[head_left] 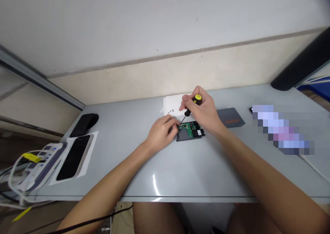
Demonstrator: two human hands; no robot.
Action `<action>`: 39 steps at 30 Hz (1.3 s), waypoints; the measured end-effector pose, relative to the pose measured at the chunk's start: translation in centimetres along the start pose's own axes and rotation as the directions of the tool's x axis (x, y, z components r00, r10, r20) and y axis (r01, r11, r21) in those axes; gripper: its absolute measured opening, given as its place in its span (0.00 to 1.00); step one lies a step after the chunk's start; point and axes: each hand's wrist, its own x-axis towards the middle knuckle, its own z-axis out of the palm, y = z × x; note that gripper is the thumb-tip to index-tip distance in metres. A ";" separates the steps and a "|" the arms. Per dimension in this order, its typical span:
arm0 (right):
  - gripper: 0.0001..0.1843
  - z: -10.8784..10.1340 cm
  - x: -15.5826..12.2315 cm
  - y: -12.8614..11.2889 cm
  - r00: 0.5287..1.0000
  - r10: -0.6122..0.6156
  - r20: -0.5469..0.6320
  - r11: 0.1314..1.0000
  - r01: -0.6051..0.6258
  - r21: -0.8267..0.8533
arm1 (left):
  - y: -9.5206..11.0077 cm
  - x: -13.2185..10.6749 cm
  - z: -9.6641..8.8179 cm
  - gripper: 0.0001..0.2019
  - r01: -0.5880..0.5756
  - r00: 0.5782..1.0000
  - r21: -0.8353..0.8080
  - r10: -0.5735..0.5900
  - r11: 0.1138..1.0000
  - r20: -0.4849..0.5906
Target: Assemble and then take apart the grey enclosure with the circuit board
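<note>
My right hand [203, 108] is closed round a black and yellow screwdriver [198, 98], which slants down to the left. Its tip meets the upper left part of a green circuit board [189, 126]. That board lies in a dark flat case [183, 136] on the table. My left hand [161, 132] grips the left edge of the case, its fingertips bunched close to the screwdriver tip. Several tiny dark screws [170, 110] lie on a white sheet [168, 102] behind the case. What lies under my left fingertips is hidden.
A dark flat cover [230, 117] lies right of the case, and beyond it a blurred-out device [281, 130] with a cable. On the left are a phone [74, 157] on white paper, a black object [84, 125] and a power strip [42, 167]. A wall borders the table's back.
</note>
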 end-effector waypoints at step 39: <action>0.33 -14.4 -3.1 -2.2 0.950 0.180 0.255 0.138 0.232 -0.963 | -0.7 0.0 -3.2 0.33 0.031 0.953 -0.353 0.079 0.935 0.292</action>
